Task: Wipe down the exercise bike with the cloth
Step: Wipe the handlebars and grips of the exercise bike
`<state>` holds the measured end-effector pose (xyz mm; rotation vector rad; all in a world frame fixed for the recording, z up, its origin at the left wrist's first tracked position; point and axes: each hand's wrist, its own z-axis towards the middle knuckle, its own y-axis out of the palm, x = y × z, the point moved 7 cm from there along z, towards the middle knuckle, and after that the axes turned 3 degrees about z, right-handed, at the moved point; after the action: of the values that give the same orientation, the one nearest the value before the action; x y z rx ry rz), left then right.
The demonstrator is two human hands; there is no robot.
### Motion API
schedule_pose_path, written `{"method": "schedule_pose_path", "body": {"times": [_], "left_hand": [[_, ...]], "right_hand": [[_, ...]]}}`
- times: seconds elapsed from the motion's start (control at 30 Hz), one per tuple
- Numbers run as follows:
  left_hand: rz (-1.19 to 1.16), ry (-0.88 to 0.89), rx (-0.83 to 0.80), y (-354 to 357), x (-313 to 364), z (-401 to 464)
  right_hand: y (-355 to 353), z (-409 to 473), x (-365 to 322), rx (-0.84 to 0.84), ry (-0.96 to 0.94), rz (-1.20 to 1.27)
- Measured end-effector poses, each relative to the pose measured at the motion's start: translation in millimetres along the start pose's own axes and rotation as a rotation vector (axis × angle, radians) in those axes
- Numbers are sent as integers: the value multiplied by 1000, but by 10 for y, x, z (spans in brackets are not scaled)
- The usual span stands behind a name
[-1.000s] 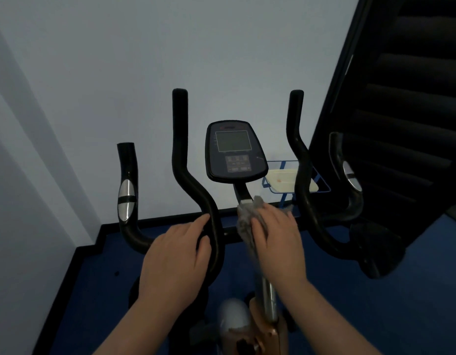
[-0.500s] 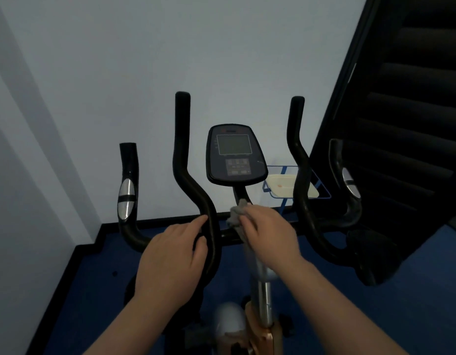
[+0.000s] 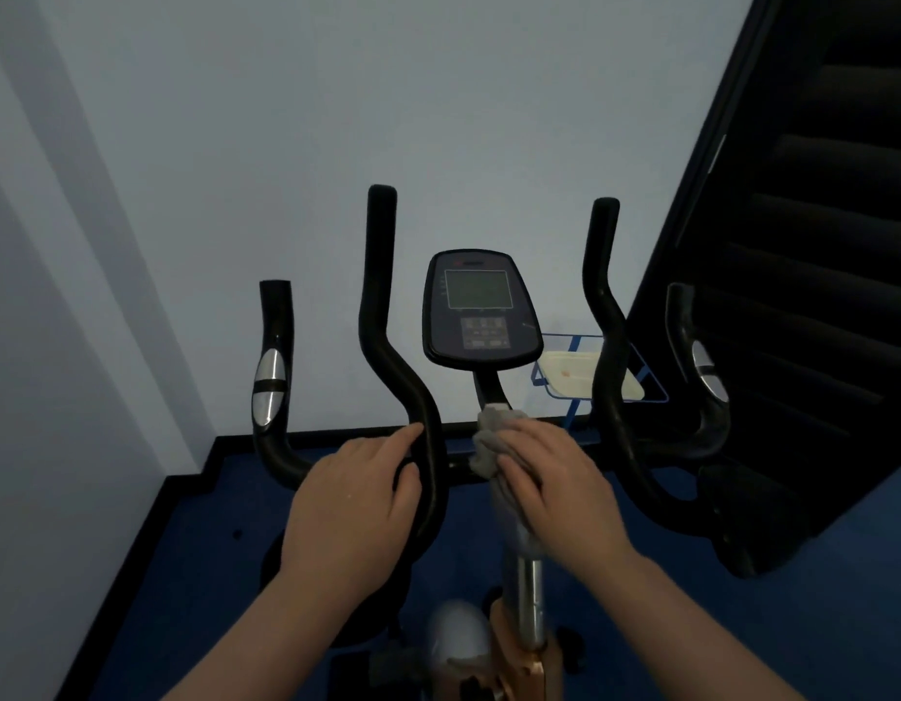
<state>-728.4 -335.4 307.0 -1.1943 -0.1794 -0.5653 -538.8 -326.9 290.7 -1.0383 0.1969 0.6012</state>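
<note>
The floor (image 3: 842, 624) is covered in dark blue, edged along the pale wall by a black skirting strip (image 3: 195, 478) that steps in at the left corner. The exercise bike (image 3: 526, 599) stands directly on it. Behind the bike, a blue wire-frame stand (image 3: 572, 412) rises from the floor near the wall. A small dark spot (image 3: 237, 534) marks the floor at the left.

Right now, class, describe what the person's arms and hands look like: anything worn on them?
Both forearms are bare as far as the frame shows: no sleeves. The left hand and right hand wear no gloves, and no rings or watch are visible.
</note>
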Motion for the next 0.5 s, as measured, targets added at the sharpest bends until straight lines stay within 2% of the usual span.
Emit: {"method": "schedule_pose_path", "body": {"times": [0.1,0.17,0.27,0.33,0.5], "left_hand": [[2,-2,13,-2,-5,9],[14,-3,9,8,-12,10],[12,-2,5,3,-22,5],[15,3,13,-3,-19,5],[14,-6,11,8,-22,8]], "right_hand": [[122,218,50,-68,213,-18],[172,316,-119,-26,194,-179],[192,194,-269,4,46,-148],[151,80,-174,-7,10,-125],[139,272,-91,-16,199,-111]]}}
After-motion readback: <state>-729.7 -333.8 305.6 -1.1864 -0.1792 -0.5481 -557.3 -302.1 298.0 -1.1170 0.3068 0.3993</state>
